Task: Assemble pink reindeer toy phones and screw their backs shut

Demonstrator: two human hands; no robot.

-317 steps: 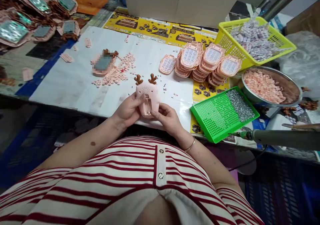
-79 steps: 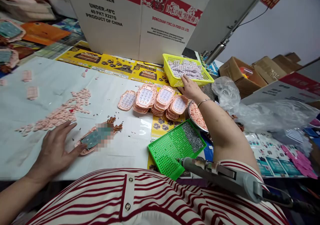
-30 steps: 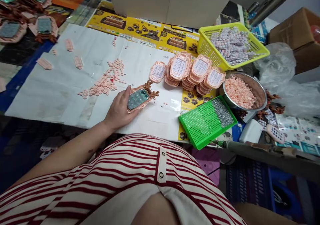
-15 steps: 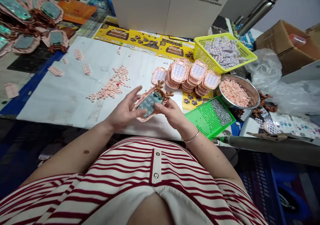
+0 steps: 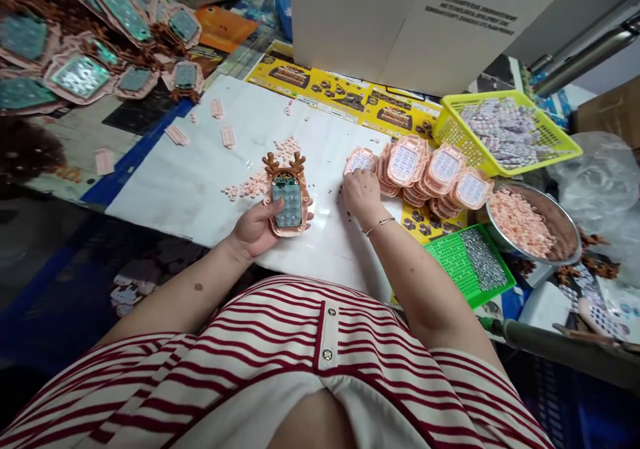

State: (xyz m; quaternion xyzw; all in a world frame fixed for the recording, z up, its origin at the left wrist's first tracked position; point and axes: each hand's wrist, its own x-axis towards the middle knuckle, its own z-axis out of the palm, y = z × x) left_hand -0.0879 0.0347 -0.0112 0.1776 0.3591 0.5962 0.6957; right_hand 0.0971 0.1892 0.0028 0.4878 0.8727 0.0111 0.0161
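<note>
Upright in my left hand (image 5: 260,226) is a pink toy phone shell (image 5: 287,206) with brown antlers, its grey-green circuit board facing up. My thumb lies over the board's left edge and the fingers wrap behind the shell. To the right, my right hand (image 5: 362,194) is closed at the near edge of the leftmost pink keypad cover (image 5: 360,158); its fingertips are partly hidden. Beside that cover stand several stacks of similar keypad covers (image 5: 406,159). Small pink buttons (image 5: 250,186) lie scattered on the white sheet behind my left hand.
Along the right are a yellow basket (image 5: 453,134) of pale printed pieces, a metal bowl (image 5: 570,236) of pink parts, and a green tray (image 5: 445,259) holding metal screws. Antlered phone shells (image 5: 83,76) pile up at far left. A large carton (image 5: 395,29) stands at the back.
My right hand has let go of the phone shell and moved right to the keypad covers. The left hand now holds the shell alone, turned upright. The view has swung left.
</note>
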